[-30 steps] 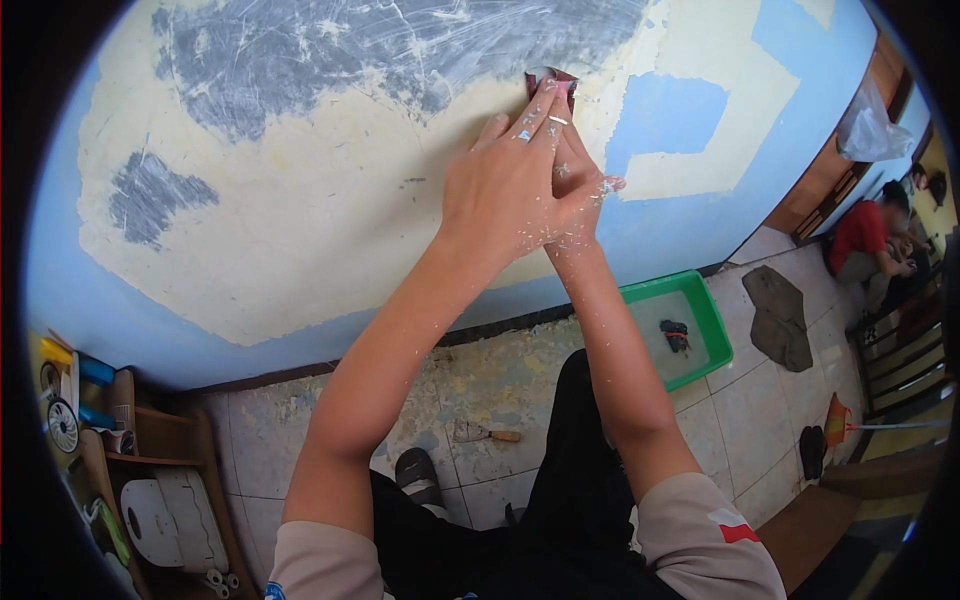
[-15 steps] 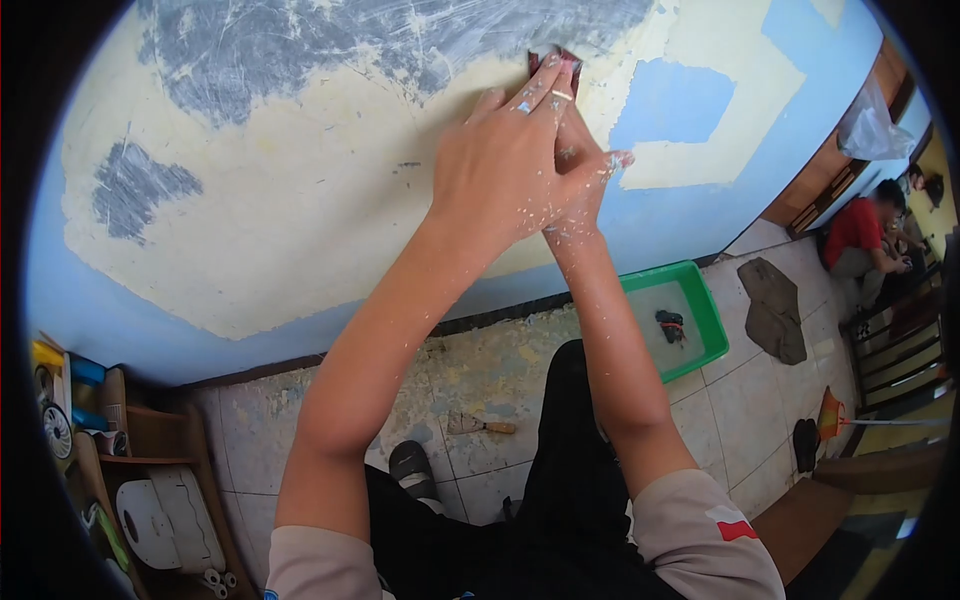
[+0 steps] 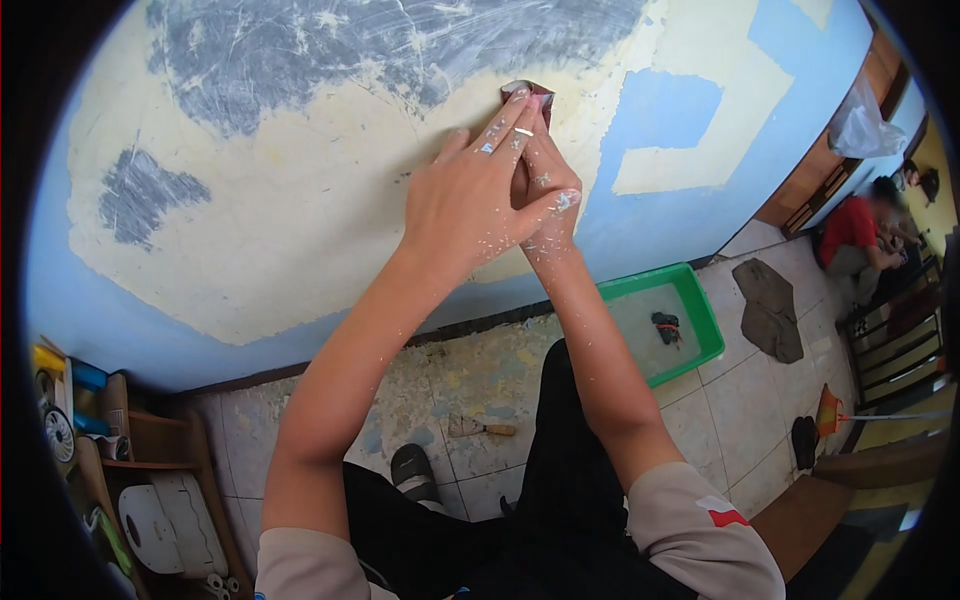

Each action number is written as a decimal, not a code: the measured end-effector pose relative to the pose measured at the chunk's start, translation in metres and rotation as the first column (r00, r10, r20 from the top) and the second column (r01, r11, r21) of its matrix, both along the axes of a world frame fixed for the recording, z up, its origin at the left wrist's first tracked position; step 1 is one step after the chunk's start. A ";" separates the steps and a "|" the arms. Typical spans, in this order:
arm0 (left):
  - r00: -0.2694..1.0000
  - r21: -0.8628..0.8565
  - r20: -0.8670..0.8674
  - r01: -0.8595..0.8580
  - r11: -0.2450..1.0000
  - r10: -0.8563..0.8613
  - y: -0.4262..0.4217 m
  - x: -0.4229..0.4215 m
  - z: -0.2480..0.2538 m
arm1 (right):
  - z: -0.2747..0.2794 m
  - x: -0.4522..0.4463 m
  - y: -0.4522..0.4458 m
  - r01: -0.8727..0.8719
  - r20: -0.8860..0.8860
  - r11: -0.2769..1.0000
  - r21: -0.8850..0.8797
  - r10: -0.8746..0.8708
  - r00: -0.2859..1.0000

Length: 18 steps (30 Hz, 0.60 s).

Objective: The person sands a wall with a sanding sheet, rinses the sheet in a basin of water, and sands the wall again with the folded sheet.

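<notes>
One dark-red sandpaper piece [image 3: 546,104] curls against the wall [image 3: 300,205] at the head view's upper centre, directly above both wrists and touching fingertips. The left hand [image 3: 455,200], fingers extended, presses over the right hand [image 3: 543,165], whose grip is hidden. Neither hand is clearly nearer; the piece's long axis cannot be told.

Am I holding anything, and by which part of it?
A dark red sheet, pressed at its middle against the wall under your fingers, upper edge curling.
</notes>
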<state>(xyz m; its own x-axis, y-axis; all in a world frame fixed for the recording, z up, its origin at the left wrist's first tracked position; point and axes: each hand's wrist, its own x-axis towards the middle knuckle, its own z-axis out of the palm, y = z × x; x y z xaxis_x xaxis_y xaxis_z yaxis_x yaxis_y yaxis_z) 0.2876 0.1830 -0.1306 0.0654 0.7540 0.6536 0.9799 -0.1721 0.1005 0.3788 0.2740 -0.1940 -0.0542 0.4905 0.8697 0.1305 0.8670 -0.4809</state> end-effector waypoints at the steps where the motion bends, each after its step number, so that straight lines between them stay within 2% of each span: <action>1: 1.000 0.045 0.002 0.028 0.999 -0.029 0.001 -0.004 0.001 | 0.001 -0.002 0.004 0.058 0.041 0.998 0.031 -0.059 0.997; 3: 1.000 0.102 0.005 0.024 0.994 -0.024 0.010 -0.003 0.011 | 0.018 0.001 0.000 0.049 0.038 0.999 -0.018 -0.048 0.998; 5: 1.000 0.131 0.028 0.009 0.991 -0.013 0.010 0.000 0.017 | 0.044 0.005 -0.019 -0.070 0.005 0.979 -0.193 0.072 0.997; 6: 0.999 0.061 0.042 0.006 0.998 -0.009 0.007 0.002 0.018 | 0.034 0.000 -0.017 -0.063 -0.049 0.993 -0.098 0.058 0.997; 7: 0.998 -0.009 0.055 0.001 1.000 -0.001 0.002 0.002 0.016 | 0.015 -0.001 -0.014 -0.067 -0.040 0.991 -0.112 0.063 0.997; 8: 0.998 -0.013 0.060 -0.002 1.000 0.002 -0.002 0.000 0.009 | -0.004 -0.001 -0.009 -0.043 -0.004 0.995 -0.086 0.043 0.999; 10: 0.999 -0.034 -0.021 -0.038 0.999 0.037 -0.010 -0.004 -0.002 | 0.000 0.001 -0.015 -0.019 0.030 0.999 -0.044 0.020 0.999; 12: 1.000 0.012 -0.009 -0.016 1.000 0.016 -0.003 -0.008 0.003 | 0.012 0.002 -0.019 -0.051 0.044 0.966 -0.254 0.064 0.997; 13: 1.000 0.051 0.011 0.008 0.999 -0.009 0.002 -0.010 0.008 | 0.023 0.001 -0.019 -0.051 0.043 0.968 -0.247 0.064 0.997; 15: 0.999 0.071 0.031 0.022 0.997 -0.024 0.005 -0.010 0.014 | 0.031 0.002 -0.020 0.011 0.060 0.995 -0.097 -0.006 0.998; 18: 0.999 0.095 0.026 0.042 0.995 -0.045 0.005 -0.015 0.008 | 0.021 -0.007 -0.010 0.029 0.054 0.995 -0.091 -0.024 0.998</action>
